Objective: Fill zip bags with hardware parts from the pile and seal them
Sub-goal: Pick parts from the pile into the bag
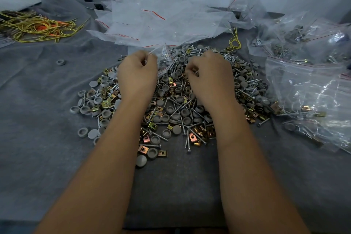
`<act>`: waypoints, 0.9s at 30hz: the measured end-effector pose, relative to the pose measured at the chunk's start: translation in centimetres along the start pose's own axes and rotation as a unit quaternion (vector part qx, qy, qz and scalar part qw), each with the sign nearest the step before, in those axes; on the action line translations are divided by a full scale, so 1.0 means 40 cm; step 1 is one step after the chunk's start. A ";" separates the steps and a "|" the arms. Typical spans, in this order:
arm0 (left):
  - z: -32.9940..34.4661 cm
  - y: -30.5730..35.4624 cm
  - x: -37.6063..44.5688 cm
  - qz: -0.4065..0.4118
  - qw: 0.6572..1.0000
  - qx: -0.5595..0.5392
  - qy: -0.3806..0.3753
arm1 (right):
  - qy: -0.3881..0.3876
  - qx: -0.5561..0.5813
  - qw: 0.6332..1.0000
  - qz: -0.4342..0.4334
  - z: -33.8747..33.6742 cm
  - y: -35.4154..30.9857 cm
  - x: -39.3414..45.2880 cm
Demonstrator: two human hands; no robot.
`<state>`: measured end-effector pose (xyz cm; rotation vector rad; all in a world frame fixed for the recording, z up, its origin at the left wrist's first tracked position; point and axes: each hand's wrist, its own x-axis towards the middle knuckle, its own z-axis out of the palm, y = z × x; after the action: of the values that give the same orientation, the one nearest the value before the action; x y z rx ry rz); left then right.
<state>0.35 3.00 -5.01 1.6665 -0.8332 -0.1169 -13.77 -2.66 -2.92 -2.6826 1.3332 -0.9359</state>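
Clear zip bag (164,61) in left grip (137,74)

Both bare forearms are reaching forward side by side, roughly parallel and well apart, backs of the hands facing up. The left hand (137,76) is curling its fingers inward, thumb and forefinger meeting in a pinching grip at the far edge. The right hand (209,78) is likewise bending its fingers under, knuckles raised.
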 end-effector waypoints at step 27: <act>-0.002 0.004 -0.003 0.001 1.000 -0.028 0.001 | -0.036 0.279 0.955 0.098 -0.013 -0.014 -0.002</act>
<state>0.22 3.11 -4.88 1.6120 -0.8224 -0.1352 -13.67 -2.10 -2.39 -2.0995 1.0871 -0.9955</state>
